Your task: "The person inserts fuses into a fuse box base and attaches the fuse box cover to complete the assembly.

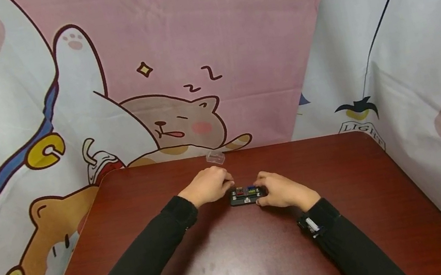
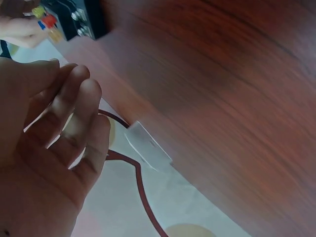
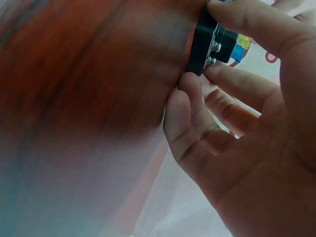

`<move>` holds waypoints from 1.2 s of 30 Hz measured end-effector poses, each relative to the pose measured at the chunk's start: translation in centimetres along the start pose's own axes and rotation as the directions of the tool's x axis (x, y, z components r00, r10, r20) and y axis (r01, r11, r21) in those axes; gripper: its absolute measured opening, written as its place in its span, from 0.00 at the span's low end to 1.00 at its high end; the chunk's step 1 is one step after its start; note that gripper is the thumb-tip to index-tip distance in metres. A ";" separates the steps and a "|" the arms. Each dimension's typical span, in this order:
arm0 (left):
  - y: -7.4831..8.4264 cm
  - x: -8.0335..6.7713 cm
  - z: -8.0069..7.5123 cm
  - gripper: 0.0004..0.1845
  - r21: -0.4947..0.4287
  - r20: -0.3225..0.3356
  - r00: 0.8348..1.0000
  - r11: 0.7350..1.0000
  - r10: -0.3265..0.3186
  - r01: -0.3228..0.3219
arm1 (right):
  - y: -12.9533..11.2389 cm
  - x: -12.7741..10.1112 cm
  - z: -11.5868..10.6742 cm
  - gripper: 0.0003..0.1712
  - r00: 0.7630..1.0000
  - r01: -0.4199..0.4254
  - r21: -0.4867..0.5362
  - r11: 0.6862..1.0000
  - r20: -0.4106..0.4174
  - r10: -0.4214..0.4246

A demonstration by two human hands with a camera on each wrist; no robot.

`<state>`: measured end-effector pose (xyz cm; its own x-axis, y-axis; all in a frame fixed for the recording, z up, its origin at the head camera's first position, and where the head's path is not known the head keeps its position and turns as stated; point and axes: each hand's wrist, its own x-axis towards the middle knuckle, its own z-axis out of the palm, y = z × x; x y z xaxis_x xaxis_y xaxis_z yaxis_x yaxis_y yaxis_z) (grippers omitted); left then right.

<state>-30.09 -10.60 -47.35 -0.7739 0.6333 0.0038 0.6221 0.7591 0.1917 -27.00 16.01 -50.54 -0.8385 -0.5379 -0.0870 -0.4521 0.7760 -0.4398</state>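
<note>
A small black fuse block (image 1: 247,199) with screw terminals and red, yellow and blue blade fuses lies on the table. My right hand (image 1: 283,189) holds its right end, thumb on the near side and fingers on the far side. In the right wrist view, the thumb and fingertips touch the black base (image 3: 201,47), and blue and yellow fuses (image 3: 239,49) stick up from it. Just left of the block hovers my left hand (image 1: 210,185), apart from it. Its fingers are loosely bent in the left wrist view, and nothing shows between them.
A clear plastic cover (image 1: 215,157) lies at the table's back edge, beyond my left hand. The reddish-brown table (image 1: 221,265) ends against a printed cloth (image 1: 250,53) that hangs behind it and along the sides.
</note>
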 end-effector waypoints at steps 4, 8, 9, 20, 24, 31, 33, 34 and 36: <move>-1.3 0.0 -0.1 0.10 0.034 -0.019 0.999 0.999 -0.026 0.027 | 0.1 0.0 0.0 0.30 1.000 0.005 0.003 1.000 0.001 -0.005; -2.9 0.1 -0.4 0.09 0.041 -0.063 0.996 0.996 -0.070 0.073 | 0.3 0.0 0.2 0.31 1.000 0.002 0.012 1.000 0.000 -0.002; -3.3 0.1 -0.5 0.09 0.044 -0.077 0.993 0.995 -0.089 0.093 | 0.3 0.0 0.3 0.31 1.000 -0.001 0.013 1.000 0.002 0.001; -6.6 1.5 -0.7 0.12 0.035 -0.171 0.937 0.949 -0.303 0.314 | 0.3 0.0 0.3 0.30 1.000 -0.019 0.018 1.000 -0.002 0.019; -6.9 2.4 -0.5 0.16 0.023 -0.149 0.929 0.938 -0.339 0.346 | 0.2 0.0 0.2 0.31 1.000 -0.024 0.014 1.000 0.004 0.024; -6.9 4.0 0.0 0.20 0.090 -0.145 0.942 0.944 -0.303 0.318 | 0.0 0.0 0.1 0.31 0.999 -0.036 0.021 0.999 0.011 0.036; -6.9 4.3 0.2 0.19 0.106 -0.143 0.944 0.944 -0.297 0.313 | 0.1 0.0 0.1 0.31 0.999 -0.041 0.024 0.999 0.012 0.041; -6.9 4.4 0.3 0.19 0.114 -0.137 0.946 0.944 -0.295 0.311 | 0.1 0.0 0.2 0.31 0.999 -0.041 0.024 0.999 0.012 0.041; -6.9 4.7 0.4 0.20 0.133 -0.119 0.950 0.943 -0.289 0.304 | 0.2 0.0 0.2 0.31 0.999 -0.036 0.023 0.999 0.011 0.035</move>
<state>-37.99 -12.79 -49.06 -0.9291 0.3641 0.0651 0.3675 0.9286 0.0511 -27.03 16.05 -50.82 -0.8507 -0.5136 -0.1123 -0.4147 0.7869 -0.4569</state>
